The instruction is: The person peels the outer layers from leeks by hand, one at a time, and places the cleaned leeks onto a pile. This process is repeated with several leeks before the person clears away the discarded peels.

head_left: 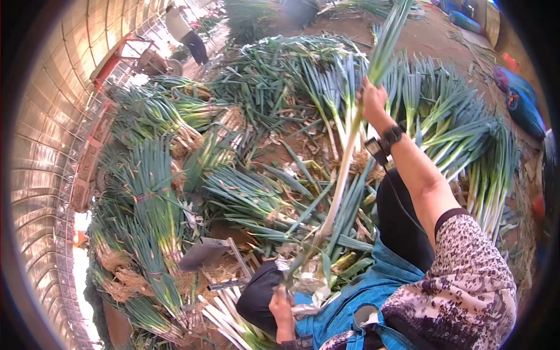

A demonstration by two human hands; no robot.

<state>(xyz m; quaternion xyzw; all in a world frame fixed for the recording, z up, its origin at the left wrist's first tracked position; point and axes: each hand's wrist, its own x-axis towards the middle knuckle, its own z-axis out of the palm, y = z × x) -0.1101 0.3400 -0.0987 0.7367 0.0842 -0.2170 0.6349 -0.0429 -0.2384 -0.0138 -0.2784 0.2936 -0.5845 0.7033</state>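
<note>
My right hand [371,99] is raised and closed around the green upper part of a long leek [344,169], which runs down across my lap. My left hand [282,309], low by my knee, grips the white root end of the same leek, where loose outer skin and roots hang. A dark watch sits on my right wrist. I wear a patterned sleeve and a blue apron [356,297].
Piles of leeks [151,192] cover the ground to the left and ahead; a trimmed row [466,146] lies at the right. A flat metal blade tool [204,252] lies by my knee. A person [186,32] stands far off beside a cart. Greenhouse wall arches left.
</note>
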